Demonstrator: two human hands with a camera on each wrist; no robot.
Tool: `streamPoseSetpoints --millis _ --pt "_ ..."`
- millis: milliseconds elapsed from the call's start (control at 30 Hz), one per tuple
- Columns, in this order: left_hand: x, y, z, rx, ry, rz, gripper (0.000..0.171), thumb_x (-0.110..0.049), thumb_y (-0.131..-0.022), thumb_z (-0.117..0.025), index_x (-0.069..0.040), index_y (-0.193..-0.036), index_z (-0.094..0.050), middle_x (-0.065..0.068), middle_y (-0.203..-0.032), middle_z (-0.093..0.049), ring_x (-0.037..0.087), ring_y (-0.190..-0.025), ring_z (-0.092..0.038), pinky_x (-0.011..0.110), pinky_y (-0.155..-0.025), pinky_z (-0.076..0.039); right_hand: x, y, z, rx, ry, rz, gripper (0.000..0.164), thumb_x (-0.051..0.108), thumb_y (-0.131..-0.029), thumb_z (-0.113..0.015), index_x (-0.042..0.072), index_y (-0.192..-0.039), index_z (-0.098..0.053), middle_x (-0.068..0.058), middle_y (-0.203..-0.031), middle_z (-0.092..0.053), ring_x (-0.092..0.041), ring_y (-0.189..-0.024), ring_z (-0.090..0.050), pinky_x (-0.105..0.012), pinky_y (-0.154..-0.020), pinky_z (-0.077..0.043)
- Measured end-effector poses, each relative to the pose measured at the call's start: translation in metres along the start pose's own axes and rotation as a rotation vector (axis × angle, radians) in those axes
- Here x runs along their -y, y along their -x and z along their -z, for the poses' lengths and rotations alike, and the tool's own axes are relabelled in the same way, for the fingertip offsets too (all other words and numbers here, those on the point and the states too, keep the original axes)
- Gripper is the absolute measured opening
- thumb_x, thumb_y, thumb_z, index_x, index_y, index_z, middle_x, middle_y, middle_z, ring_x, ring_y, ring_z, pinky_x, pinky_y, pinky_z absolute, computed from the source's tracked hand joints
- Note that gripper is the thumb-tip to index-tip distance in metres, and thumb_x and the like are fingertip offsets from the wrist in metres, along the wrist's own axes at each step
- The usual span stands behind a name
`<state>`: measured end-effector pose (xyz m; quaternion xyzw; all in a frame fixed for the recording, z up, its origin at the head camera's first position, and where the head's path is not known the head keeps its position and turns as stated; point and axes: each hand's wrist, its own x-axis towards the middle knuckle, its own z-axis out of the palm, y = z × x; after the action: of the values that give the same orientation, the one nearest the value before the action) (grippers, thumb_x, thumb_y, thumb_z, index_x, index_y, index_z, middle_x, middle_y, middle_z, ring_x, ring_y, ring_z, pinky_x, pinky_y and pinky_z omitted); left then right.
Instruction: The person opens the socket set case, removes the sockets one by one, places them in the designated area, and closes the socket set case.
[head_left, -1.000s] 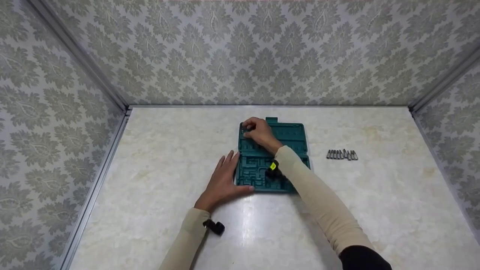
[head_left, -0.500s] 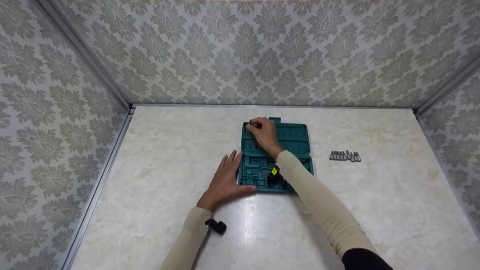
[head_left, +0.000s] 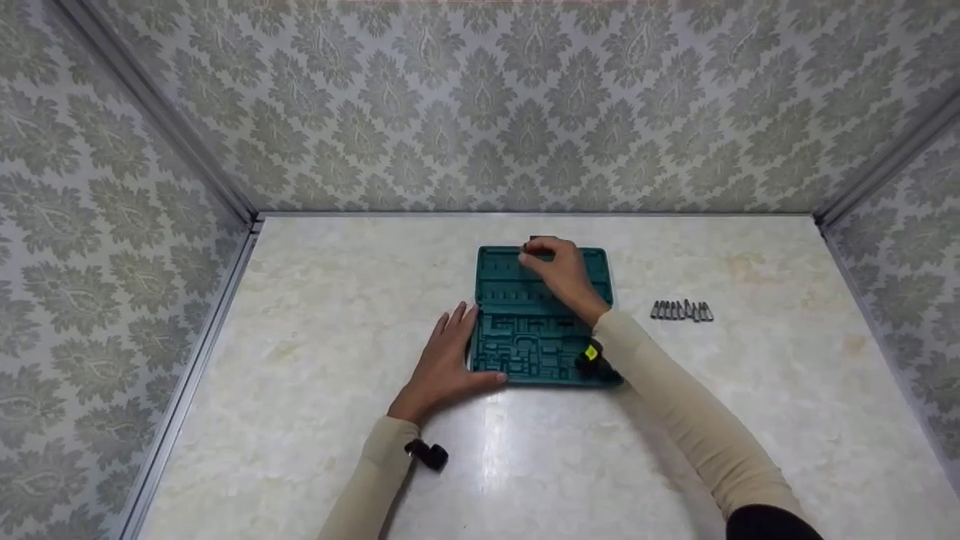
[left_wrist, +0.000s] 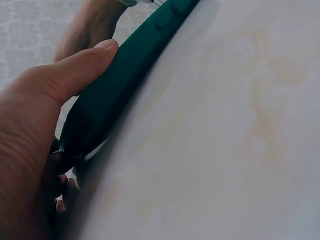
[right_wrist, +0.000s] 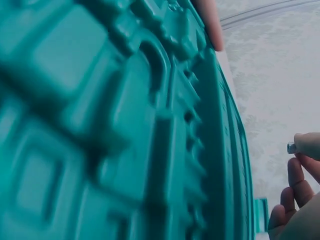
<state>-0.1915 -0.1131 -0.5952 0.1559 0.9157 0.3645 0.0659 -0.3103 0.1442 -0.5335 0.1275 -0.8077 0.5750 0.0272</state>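
A green tool case (head_left: 525, 352) lies unfolded on the table, its moulded slots facing up. Against its left side and front corner rests my left hand (head_left: 446, 367), fingers straight and thumb along the front rim. In the left wrist view, the thumb (left_wrist: 87, 70) lies on the case's outer wall (left_wrist: 120, 80). Over the far half, the lid (head_left: 499, 289), my right hand (head_left: 566, 274) pinches a small metal bit between thumb and fingers. Only the silver end of the bit (right_wrist: 291, 148) shows in the right wrist view; the fingers hide the remainder.
Several metal bits (head_left: 681, 310) stand or lie in a row to the right of the case. The pale marbled table (head_left: 337, 300) is bounded by patterned walls (head_left: 487, 105) at the back and sides. A latch tab (right_wrist: 261, 215) sticks out from the lid's far edge.
My right hand has moved right, from the lid's far left corner to nearer its middle, with the small bit between its fingers. The left hand stays in place on the case.
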Motion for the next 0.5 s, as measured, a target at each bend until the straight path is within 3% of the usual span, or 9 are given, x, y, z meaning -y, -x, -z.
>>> streamPoseSetpoints --millis 500 --pt "-0.001 0.002 0.000 -0.005 0.015 0.016 0.132 -0.085 -0.078 -0.078 -0.029 -0.179 -0.014 -0.001 -0.186 -0.009 0.031 -0.171 -0.001 0.059 -0.136 -0.014 -0.011 0.037 0.059 -0.053 0.069 -0.015 0.028 0.015 -0.107 -0.074 -0.003 -0.129 -0.077 -0.015 -0.129 -0.076 -0.027 -0.114 -0.067 -0.044 -0.100 -0.053"
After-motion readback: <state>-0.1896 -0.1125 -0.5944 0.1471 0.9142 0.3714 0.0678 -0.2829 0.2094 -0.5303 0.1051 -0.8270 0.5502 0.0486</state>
